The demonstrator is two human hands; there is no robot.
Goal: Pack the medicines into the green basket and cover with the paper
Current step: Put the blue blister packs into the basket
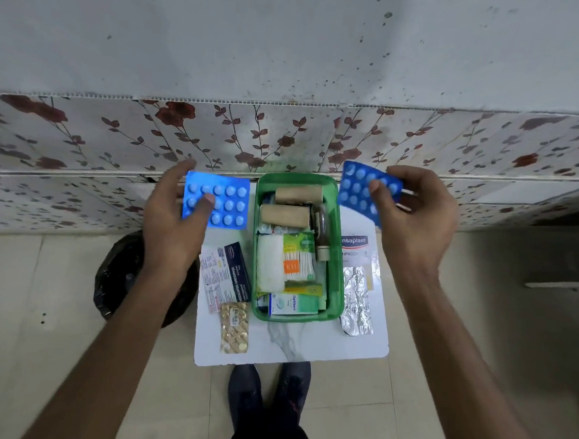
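While the green plastic basket [338, 257] sits on the small white table [324, 345], already crowded with cardboard rolls, cotton buds and boxes, each hand is raised beside it holding a blue blister strip of white tablets. The left hand [171, 218] pinches the flat strip [226, 197] between thumb and fingers, and the right hand [418, 221] grips the tilted strip [358, 190] likewise. On the table lie a gold tablet strip [235, 327], a dark dressing box [229, 273], a plaster packet [356, 246] and what seems a silver foil strip [358, 299].

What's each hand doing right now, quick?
Left hand: closed on a blue foil blister strip of round tablets.
Right hand: closed on a second blue blister strip.
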